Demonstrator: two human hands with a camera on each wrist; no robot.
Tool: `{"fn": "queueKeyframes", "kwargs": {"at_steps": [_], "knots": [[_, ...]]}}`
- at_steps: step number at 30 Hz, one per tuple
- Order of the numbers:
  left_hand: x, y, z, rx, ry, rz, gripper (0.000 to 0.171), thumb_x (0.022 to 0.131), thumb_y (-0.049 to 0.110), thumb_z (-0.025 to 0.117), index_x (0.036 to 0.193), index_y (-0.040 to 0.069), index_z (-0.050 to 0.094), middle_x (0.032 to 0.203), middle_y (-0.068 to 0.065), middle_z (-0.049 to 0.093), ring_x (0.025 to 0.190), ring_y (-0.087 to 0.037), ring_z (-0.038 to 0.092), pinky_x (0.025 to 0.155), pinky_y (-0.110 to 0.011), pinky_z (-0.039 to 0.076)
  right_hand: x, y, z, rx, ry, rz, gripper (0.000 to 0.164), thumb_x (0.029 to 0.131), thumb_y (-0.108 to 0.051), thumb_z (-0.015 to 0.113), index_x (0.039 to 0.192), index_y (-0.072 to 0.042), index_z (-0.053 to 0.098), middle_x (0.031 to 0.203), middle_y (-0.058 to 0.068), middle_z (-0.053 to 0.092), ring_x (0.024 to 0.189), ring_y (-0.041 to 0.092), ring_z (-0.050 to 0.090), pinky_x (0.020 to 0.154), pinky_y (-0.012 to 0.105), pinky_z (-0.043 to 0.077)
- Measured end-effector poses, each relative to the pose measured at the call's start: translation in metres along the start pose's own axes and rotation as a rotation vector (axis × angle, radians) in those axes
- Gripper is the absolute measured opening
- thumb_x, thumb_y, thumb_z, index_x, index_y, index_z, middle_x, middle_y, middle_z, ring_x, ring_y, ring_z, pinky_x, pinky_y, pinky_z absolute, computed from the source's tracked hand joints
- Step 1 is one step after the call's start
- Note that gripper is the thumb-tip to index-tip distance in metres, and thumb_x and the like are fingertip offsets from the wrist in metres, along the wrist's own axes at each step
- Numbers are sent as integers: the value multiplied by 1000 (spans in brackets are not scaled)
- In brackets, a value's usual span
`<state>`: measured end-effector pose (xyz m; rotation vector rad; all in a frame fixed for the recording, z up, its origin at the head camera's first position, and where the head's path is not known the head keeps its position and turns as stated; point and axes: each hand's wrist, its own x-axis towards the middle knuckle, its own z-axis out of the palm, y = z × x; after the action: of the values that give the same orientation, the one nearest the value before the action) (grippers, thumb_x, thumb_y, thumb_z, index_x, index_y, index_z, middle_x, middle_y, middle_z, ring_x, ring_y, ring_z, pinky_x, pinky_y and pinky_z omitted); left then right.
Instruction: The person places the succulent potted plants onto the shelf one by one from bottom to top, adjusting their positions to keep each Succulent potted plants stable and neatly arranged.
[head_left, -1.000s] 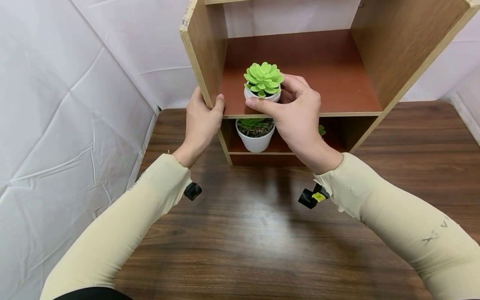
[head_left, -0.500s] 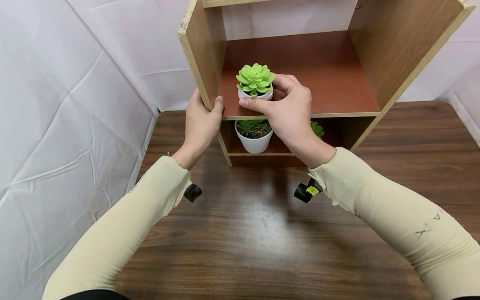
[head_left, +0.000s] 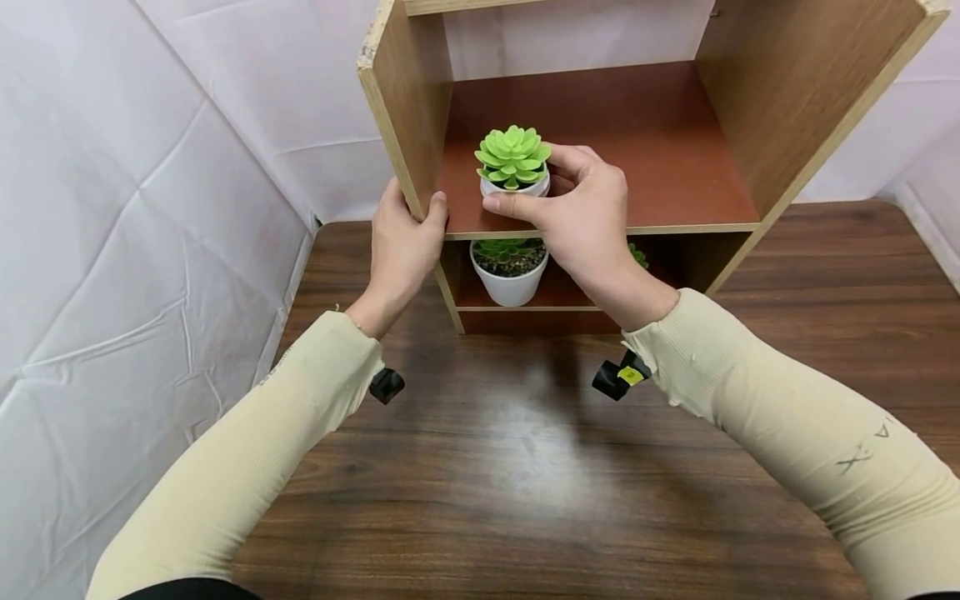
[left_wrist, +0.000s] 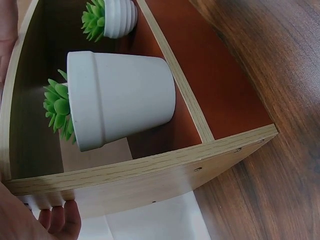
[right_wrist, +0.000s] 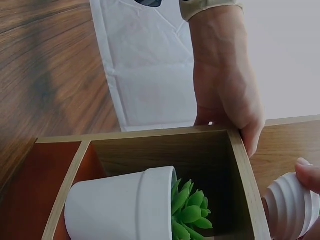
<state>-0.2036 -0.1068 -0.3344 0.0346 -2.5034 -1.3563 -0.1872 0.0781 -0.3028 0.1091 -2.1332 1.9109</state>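
The right hand (head_left: pixel 588 212) grasps a small light-green rosette succulent in a white ribbed round pot (head_left: pixel 513 161), thumb across the near side and fingers around the right and far sides. The succulent is upright, at the near edge of the reddish-brown upper shelf (head_left: pixel 600 125), left of its middle; I cannot tell whether the pot's base touches the board.

The left hand (head_left: pixel 405 242) is clasped on the near edge of the light wood-grain left side panel (head_left: pixel 422 92), with the thumb on the inner face and the fingers on the outer one. This panel belongs to an open wooden shelf unit (head_left: pixel 817 100) standing at the far side of a dark brown wood-grain table (head_left: pixel 540 475).

On the reddish-brown lower shelf (head_left: pixel 564 293), at the left, stands a larger smooth white tapered pot with a green succulent and dark granules (head_left: pixel 510 279), below the grasped one. To its right is a small green succulent in a white ridged pot (left_wrist: pixel 117 19), mostly hidden behind the right wrist in the head view.

Cream knitted sleeves (head_left: pixel 247 450) cover both arms. A small black device (head_left: pixel 386 385) shows at the left wrist, and another with a yellow label (head_left: pixel 611 381) at the right. Dark marks are drawn on the right sleeve. A creased white sheet (head_left: pixel 112 225) rises at the left.
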Motion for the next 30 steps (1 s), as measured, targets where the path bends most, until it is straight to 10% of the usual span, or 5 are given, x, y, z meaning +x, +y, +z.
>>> {"fn": "queueKeyframes", "kwargs": {"at_steps": [30], "knots": [[3, 2, 6, 27, 16, 11, 31, 95, 25, 60, 121, 7, 59, 112, -7, 62, 104, -18, 58, 88, -31, 44, 6, -5, -7, -70, -125, 131, 59, 64, -17, 95, 118, -9, 72, 102, 2, 72, 91, 13, 66, 81, 27, 51]]}}
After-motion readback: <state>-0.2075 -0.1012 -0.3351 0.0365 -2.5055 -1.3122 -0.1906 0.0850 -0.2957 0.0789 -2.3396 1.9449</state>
